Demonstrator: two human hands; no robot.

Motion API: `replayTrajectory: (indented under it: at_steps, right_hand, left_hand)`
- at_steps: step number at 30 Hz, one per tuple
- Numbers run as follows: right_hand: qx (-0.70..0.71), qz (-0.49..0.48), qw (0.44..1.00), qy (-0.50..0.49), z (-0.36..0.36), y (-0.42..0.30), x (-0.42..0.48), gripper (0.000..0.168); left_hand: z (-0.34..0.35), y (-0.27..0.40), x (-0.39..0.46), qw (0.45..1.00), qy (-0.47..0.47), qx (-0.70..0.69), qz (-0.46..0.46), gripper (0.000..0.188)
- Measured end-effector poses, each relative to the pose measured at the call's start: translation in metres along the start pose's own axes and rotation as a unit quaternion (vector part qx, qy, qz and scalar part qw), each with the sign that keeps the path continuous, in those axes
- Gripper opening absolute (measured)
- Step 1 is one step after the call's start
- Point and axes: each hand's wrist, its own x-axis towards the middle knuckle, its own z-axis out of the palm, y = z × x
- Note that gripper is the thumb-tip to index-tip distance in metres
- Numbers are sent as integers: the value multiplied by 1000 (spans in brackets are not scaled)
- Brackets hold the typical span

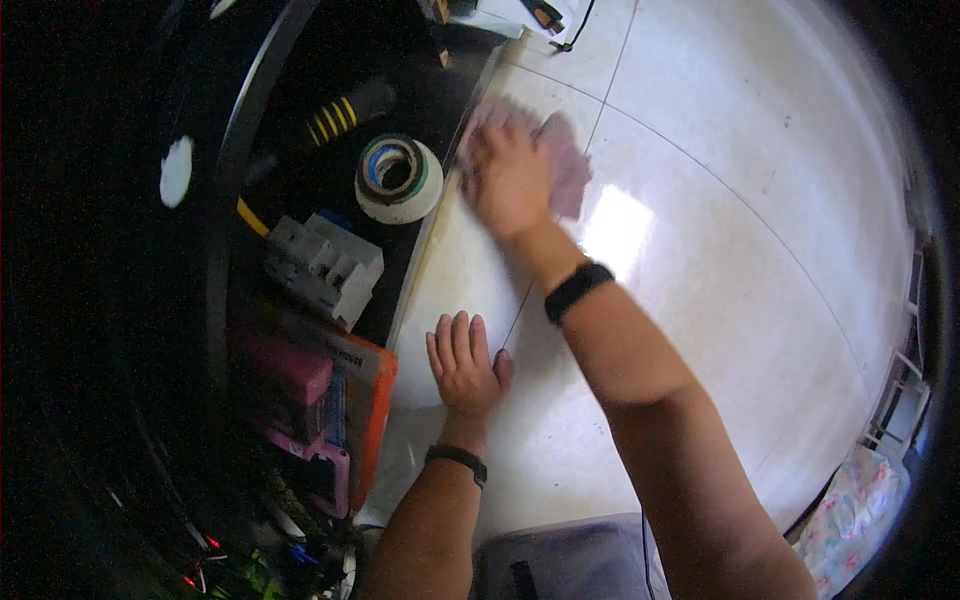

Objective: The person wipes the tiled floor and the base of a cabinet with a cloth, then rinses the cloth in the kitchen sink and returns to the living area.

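My right hand (pixel 510 180) presses a crumpled mauve-pink cloth (pixel 568 169) against the glossy off-white tiled floor (pixel 720 262), close beside the shelf edge. Both the cloth and the fingers are blurred. Lower down, my left hand (pixel 466 367) rests palm down on the tiles with its thumb spread and nothing in it. A dark band circles each wrist. On the dark shelf to the left of the cloth sits a stack of tape rolls (pixel 397 180), with black, blue and green ones on top of a wider white roll.
On the shelf also lie a grey modular electrical device (pixel 326 266), a black tool handle with yellow rings (pixel 332 121), an orange-edged box (pixel 379 420) and pink items (pixel 300 375). A black cable (pixel 577 34) touches the floor at the top. Floral fabric (pixel 855 517) shows lower right.
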Motion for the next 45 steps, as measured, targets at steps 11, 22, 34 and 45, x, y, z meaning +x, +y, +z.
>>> replayTrajectory:
  at_steps: [11, 22, 34, 45]
  right_hand:
    - [46, -187, 981, 6, 19, 60, 6, 38]
    - [182, -374, 906, -76, 3, -15, -83, 21]
    - [57, 3, 998, 17, 31, 3, -32, 39]
    - [-98, 17, 995, -17, 16, 92, 91, 45]
  left_hand:
    - [5, -3, -2, 1000, -14, 6, 9, 53]
    - [5, -4, -8, 999, -32, -23, 10, 54]
    - [11, -3, -2, 1000, -17, -7, 12, 54]
    - [20, -11, -3, 999, -45, -8, 29, 54]
